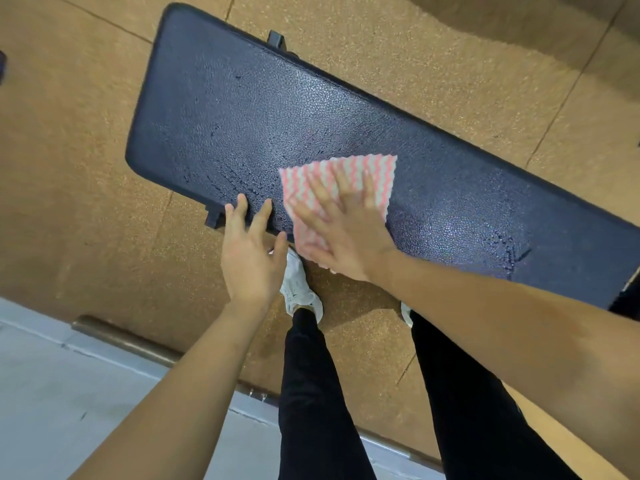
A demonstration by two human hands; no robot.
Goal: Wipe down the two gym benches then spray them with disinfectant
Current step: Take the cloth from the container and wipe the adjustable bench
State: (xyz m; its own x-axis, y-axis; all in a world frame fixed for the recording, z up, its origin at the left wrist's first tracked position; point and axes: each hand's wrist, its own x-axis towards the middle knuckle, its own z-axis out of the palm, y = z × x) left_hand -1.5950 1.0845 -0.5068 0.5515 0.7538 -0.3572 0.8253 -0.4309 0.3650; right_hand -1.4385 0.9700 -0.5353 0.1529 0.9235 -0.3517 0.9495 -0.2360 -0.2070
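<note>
While the left hand point(252, 258) rests spread on the bench point(311, 109), the cloth point(377, 174) should be pressed flat under the straight-fingered right hand point(346, 233), strokes overlapped.

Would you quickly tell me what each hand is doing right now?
Left hand: open, fingertips touching the bench edge.
Right hand: open, pressing the pink-and-white cloth flat.

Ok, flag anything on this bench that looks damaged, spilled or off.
The bench pad shows dark streaks near its left end and toward the right; wet smears or scuffs, I cannot tell. The cloth overhangs the near edge.
</note>
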